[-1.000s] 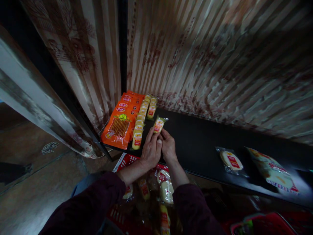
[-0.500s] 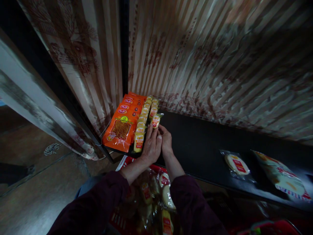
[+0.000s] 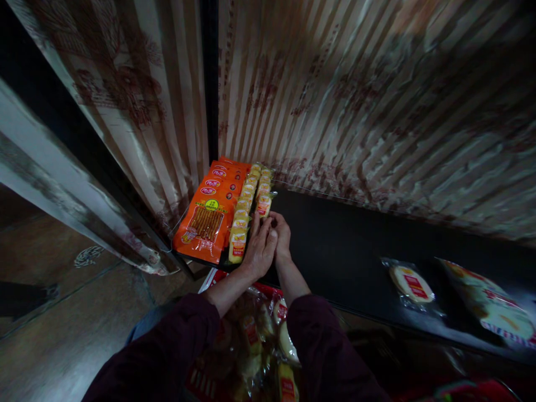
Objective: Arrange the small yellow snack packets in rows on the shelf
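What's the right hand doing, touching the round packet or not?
Apart: the head view shows dark shelf between the right hand and round packet.

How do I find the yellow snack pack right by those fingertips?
Start at the long black shelf and go to its left end, to the orange bags. Just right of them run two rows of yellow packs; take the right row. The pack you want is the nearest showing in that row and, unlike its neighbours, lies just ahead of the left hand and right hand.
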### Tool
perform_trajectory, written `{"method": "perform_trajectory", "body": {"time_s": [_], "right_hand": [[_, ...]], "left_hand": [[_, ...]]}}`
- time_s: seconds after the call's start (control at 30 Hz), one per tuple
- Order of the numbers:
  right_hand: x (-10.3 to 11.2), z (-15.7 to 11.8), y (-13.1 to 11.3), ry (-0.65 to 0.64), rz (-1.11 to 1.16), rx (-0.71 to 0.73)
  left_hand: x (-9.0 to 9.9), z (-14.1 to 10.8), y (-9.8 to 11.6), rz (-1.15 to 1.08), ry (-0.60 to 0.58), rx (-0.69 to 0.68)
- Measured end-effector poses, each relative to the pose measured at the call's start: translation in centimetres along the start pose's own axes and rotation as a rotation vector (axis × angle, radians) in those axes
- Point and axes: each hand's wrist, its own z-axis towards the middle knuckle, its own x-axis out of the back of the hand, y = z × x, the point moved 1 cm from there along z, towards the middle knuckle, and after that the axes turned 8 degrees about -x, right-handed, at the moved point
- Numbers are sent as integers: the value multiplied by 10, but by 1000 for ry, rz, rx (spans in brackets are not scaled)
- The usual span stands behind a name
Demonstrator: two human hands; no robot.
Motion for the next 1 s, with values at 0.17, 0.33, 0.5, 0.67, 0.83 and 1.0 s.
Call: {"method": "perform_trajectory", "body": {"time_s": [0.17,0.33,0.5,0.67,0.83,1.0], "right_hand": [[-4,3,-2,-5,15,-2],[-5,7,2,45,-47,17],[-8,8,6,84,-78,88],[-9,8,3,94,-136,114],[-9,9,-2,111,-242,109],[-10,7,-6,154,-310,92]], "left_hand": [[1,3,1,-37,-3,45],[2,8,0,-40,13,69],[3,12,-2,-71,31,117],[3,13,-3,-104,29,134],[3,14,-5,-143,24,128],[3,14,-6,-145,29,118]]}}
